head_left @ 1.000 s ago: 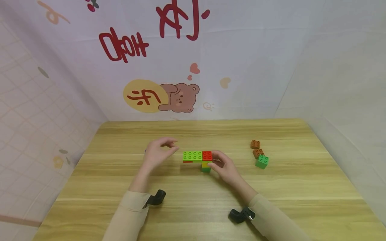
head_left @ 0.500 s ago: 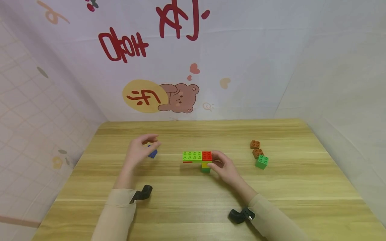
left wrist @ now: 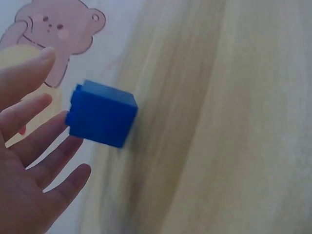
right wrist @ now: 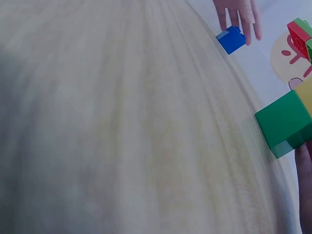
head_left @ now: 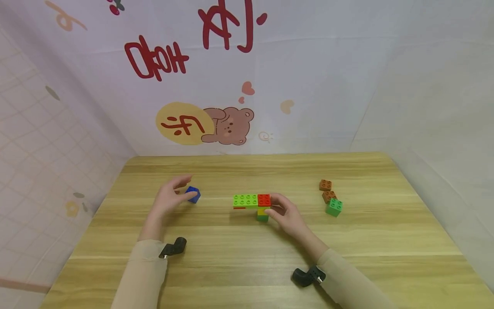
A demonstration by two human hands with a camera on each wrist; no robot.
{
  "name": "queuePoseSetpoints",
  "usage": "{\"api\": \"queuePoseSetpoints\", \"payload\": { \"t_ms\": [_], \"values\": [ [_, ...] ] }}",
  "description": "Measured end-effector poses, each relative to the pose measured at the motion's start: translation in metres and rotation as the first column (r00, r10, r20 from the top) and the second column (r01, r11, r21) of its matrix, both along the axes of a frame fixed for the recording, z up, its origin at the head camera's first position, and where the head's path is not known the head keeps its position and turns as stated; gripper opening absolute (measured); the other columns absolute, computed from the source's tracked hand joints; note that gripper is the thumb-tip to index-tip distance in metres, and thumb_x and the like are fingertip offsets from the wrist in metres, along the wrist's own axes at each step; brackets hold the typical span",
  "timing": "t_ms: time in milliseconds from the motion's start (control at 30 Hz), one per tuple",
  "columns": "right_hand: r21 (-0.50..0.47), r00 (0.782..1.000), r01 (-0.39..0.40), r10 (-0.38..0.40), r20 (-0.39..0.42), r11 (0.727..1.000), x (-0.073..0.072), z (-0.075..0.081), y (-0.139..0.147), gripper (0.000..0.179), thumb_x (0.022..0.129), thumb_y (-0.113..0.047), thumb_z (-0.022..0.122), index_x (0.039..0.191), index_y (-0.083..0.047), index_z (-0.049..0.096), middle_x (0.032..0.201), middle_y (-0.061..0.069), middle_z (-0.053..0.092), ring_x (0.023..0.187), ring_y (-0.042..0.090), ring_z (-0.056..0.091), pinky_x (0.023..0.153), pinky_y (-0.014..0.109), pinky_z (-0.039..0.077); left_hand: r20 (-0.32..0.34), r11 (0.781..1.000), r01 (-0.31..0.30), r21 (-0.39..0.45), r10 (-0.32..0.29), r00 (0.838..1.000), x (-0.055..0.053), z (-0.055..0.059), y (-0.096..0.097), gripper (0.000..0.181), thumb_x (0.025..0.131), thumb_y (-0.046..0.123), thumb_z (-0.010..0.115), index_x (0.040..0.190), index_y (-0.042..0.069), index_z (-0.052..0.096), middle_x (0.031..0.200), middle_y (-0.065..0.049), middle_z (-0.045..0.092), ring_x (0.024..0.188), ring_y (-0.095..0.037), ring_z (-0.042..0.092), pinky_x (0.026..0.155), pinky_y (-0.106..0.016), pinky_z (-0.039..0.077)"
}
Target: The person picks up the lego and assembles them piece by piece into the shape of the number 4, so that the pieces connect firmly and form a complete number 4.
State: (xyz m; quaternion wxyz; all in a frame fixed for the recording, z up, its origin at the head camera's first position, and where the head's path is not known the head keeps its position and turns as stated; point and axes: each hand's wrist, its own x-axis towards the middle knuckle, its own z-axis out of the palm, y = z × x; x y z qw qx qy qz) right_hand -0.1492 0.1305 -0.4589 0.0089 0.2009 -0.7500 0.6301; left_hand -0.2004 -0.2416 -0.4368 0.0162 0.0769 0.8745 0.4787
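Note:
My left hand [head_left: 170,199] reaches around a blue brick [head_left: 195,198] on the left of the table, fingers spread and thumb overlapping it in the head view. In the left wrist view the extended fingers [left wrist: 44,141] come right up to the studs of this blue brick [left wrist: 103,116]. My right hand [head_left: 288,219] holds a brick stack by its right side, thumb in front and fingers behind. The stack has a green brick [head_left: 263,218] at the bottom, yellow [head_left: 261,212] above and red [head_left: 264,200] on top. A long lime-green brick [head_left: 245,201] juts left from it, with red showing underneath.
Two brown bricks [head_left: 325,185] and a loose green brick [head_left: 334,207] lie to the right of the stack. The wooden table [head_left: 247,266] meets a printed white cloth [head_left: 308,86] at the back. Black wrist cameras [head_left: 308,276] sit on both sleeves.
My left hand has moved left, away from the stack, to the blue brick, which was mostly hidden behind it before. The right hand and the stack have stayed in place.

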Motion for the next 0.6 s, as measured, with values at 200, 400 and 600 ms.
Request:
{"api": "queuePoseSetpoints", "payload": {
  "t_ms": [200, 400, 600],
  "values": [
    [-0.003, 1.0, -0.006, 0.006, -0.001, 1.0, 0.0, -0.001, 0.0, 0.034, 0.09, 0.006, 0.067, 0.123, 0.009, 0.058, 0.12, 0.023, 0.061, 0.113, 0.037, 0.057, 0.096, 0.05, 0.048, 0.036, 0.999, 0.053, 0.005, -0.053, 0.998, -0.001, -0.011, -0.006, 0.071, 0.088, 0.013, 0.077, 0.148, -0.001, 0.041, 0.148, -0.025, 0.043, 0.135, -0.043, 0.04, 0.108, -0.057, 0.034],
    [-0.01, 1.0, -0.012, 0.012, -0.012, 1.0, -0.007, -0.016, 0.003, 0.035, 0.091, 0.002, 0.069, 0.124, 0.005, 0.059, 0.121, 0.02, 0.061, 0.114, 0.035, 0.057, 0.097, 0.044, 0.049, 0.027, 0.996, 0.079, 0.032, -0.08, 0.996, -0.001, -0.016, -0.009, 0.07, 0.087, 0.004, 0.076, 0.147, -0.005, 0.041, 0.146, -0.028, 0.044, 0.132, -0.046, 0.042, 0.108, -0.057, 0.033],
    [0.009, 1.0, 0.004, -0.003, -0.029, 1.0, -0.011, -0.027, 0.004, 0.035, 0.091, 0.003, 0.068, 0.125, 0.003, 0.06, 0.121, 0.018, 0.062, 0.113, 0.03, 0.058, 0.095, 0.04, 0.05, 0.01, 0.994, 0.105, 0.04, -0.105, 0.994, -0.001, -0.021, -0.011, 0.063, 0.087, 0.0, 0.075, 0.142, -0.008, 0.046, 0.143, -0.029, 0.046, 0.131, -0.045, 0.044, 0.109, -0.055, 0.034]
  ]
}}
